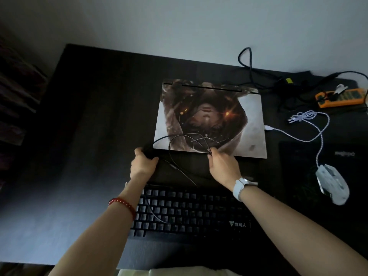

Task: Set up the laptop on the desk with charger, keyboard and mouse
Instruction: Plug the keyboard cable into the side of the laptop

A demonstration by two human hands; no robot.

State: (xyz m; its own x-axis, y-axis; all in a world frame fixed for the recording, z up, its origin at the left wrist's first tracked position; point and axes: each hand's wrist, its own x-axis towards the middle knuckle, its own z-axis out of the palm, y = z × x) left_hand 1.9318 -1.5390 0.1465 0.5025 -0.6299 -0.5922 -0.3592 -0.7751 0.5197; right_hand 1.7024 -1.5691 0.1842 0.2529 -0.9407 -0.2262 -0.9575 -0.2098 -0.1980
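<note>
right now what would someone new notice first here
The closed laptop with its pale printed lid, mid-desk, stands out against the dark desk. Both hands, left hand and right hand, hold a thin black cable looped over its near edge, above the keyboard. A white mouse lies at right, below an orange power strip.

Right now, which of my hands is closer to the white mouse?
Right. Your right hand pinches the thin black cable at the closed laptop's front edge, left of the mouse. Your left hand is farther left, holding something dark.
</note>
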